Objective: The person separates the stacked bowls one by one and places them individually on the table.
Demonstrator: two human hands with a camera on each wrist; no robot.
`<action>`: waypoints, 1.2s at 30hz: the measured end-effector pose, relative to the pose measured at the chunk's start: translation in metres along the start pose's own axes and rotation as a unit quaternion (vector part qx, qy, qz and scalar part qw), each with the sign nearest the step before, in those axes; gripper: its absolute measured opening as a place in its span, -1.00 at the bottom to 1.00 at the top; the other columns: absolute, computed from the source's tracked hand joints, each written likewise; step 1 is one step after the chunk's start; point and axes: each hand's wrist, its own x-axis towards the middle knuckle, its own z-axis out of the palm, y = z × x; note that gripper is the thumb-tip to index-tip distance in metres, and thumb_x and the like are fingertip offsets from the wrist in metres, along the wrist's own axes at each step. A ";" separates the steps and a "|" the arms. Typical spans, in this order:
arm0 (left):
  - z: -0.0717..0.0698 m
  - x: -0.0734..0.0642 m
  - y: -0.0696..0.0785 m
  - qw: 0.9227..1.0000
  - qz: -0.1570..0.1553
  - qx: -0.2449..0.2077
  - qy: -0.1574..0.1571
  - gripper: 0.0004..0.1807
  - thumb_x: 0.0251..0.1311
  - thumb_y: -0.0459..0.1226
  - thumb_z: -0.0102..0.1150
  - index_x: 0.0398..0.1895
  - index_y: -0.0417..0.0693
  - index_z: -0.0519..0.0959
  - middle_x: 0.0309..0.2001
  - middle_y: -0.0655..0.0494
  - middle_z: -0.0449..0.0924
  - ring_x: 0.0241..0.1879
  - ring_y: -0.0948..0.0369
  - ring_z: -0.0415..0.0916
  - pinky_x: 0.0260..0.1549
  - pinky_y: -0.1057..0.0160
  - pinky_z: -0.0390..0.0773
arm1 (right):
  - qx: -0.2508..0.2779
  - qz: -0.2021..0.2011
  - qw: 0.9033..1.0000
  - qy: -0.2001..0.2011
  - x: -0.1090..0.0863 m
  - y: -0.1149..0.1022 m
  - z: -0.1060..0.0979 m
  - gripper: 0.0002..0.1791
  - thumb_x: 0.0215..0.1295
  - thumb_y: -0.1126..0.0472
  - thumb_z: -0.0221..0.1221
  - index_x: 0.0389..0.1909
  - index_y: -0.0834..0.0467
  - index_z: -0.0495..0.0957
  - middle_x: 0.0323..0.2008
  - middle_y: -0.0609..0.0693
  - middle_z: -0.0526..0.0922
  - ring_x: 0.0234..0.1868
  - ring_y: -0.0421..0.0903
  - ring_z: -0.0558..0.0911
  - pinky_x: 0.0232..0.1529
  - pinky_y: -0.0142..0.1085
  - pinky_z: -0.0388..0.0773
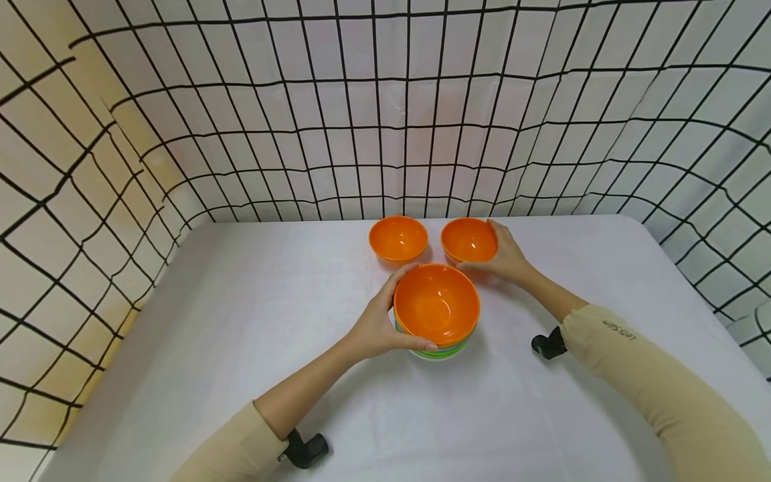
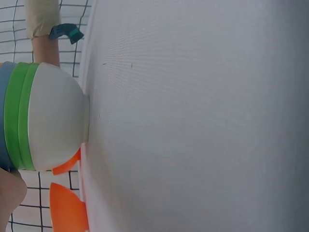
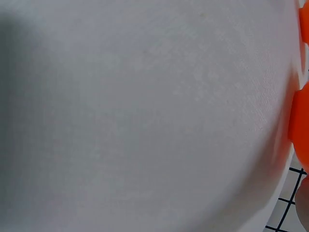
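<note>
A stack of nested bowls (image 1: 436, 304) stands near the middle of the table, an orange bowl on top. Below it the left wrist view shows a blue band (image 2: 6, 116), green rims (image 2: 21, 116) and a white bowl underside (image 2: 55, 118). My left hand (image 1: 379, 327) grips the stack from the left, thumb along the near side, fingers at the far left rim. My right hand (image 1: 504, 258) holds a single orange bowl (image 1: 468, 241) from its right side, just behind the stack. Another orange bowl (image 1: 398, 239) sits untouched to its left.
A white cloth covers the table (image 1: 271, 288). Black grid netting (image 1: 385, 127) over pale sheeting rises behind the table and along both sides. Dark wrist-worn devices (image 1: 307, 450) hang under both sleeves, close to the tabletop.
</note>
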 end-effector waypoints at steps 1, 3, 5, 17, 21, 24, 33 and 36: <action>0.000 0.000 0.000 1.000 -0.001 -0.001 0.000 0.17 -0.33 -0.19 0.56 0.40 0.17 0.01 0.26 0.33 0.24 0.23 0.30 0.22 0.15 0.23 0.38 | -0.003 0.000 1.000 -0.003 0.000 0.000 0.000 0.31 -0.22 -0.07 0.46 0.40 0.34 -0.19 0.34 0.33 -0.01 0.30 0.25 0.15 0.28 0.14 0.12; -0.001 0.000 0.000 1.000 -0.001 -0.001 0.000 0.17 -0.33 -0.20 0.56 0.40 0.17 0.01 0.26 0.33 0.24 0.23 0.29 0.22 0.15 0.22 0.38 | -0.007 0.004 1.000 -0.010 0.000 0.000 0.000 0.32 -0.21 -0.10 0.45 0.40 0.32 -0.21 0.35 0.33 -0.02 0.30 0.25 0.14 0.27 0.16 0.13; -0.001 0.000 0.001 1.000 -0.001 0.000 -0.002 0.17 -0.32 -0.20 0.55 0.40 0.17 0.01 0.26 0.33 0.24 0.23 0.29 0.22 0.15 0.22 0.38 | -0.013 0.005 1.000 -0.014 0.000 0.000 0.000 0.32 -0.20 -0.10 0.44 0.40 0.33 -0.22 0.34 0.34 -0.02 0.29 0.26 0.14 0.27 0.16 0.14; 0.000 0.000 -0.002 1.000 -0.004 0.002 0.000 0.15 -0.32 -0.15 0.55 0.39 0.23 0.02 0.27 0.31 0.24 0.23 0.27 0.23 0.15 0.19 0.39 | -0.021 0.015 0.999 -0.024 -0.001 0.003 0.001 0.34 -0.18 -0.16 0.42 0.41 0.31 -0.27 0.35 0.34 -0.05 0.29 0.26 0.14 0.25 0.17 0.17; 0.000 -0.001 -0.001 1.000 -0.004 0.004 0.000 0.16 -0.32 -0.17 0.55 0.39 0.21 0.01 0.27 0.31 0.24 0.23 0.27 0.22 0.14 0.19 0.39 | -0.023 0.008 0.999 -0.024 -0.002 0.003 -0.001 0.33 -0.18 -0.13 0.42 0.40 0.34 -0.26 0.34 0.35 -0.05 0.28 0.27 0.15 0.24 0.17 0.18; 0.000 -0.001 0.000 1.000 -0.003 0.003 -0.001 0.17 -0.33 -0.18 0.56 0.40 0.20 0.01 0.27 0.31 0.24 0.23 0.27 0.22 0.15 0.19 0.39 | -0.025 0.007 0.999 -0.026 -0.003 0.003 -0.002 0.35 -0.19 -0.13 0.43 0.40 0.33 -0.26 0.34 0.35 -0.05 0.28 0.27 0.15 0.25 0.16 0.18; 0.000 -0.001 0.001 1.000 -0.006 0.007 0.000 0.16 -0.31 -0.29 0.54 0.39 0.22 0.01 0.28 0.25 0.24 0.24 0.24 0.22 0.15 0.19 0.38 | -0.035 0.005 0.999 -0.012 -0.006 0.002 -0.011 0.29 -0.15 -0.16 0.40 0.40 0.33 -0.19 0.34 0.33 0.01 0.30 0.24 0.14 0.27 0.13 0.16; 0.000 -0.002 0.008 1.000 -0.006 0.006 -0.002 0.16 -0.30 -0.33 0.53 0.40 0.12 0.00 0.29 0.17 0.24 0.24 0.19 0.22 0.17 0.18 0.36 | -0.041 0.009 0.999 -0.013 -0.009 0.002 -0.016 0.24 -0.11 -0.17 0.37 0.41 0.30 -0.17 0.36 0.29 0.01 0.33 0.21 0.10 0.29 0.13 0.12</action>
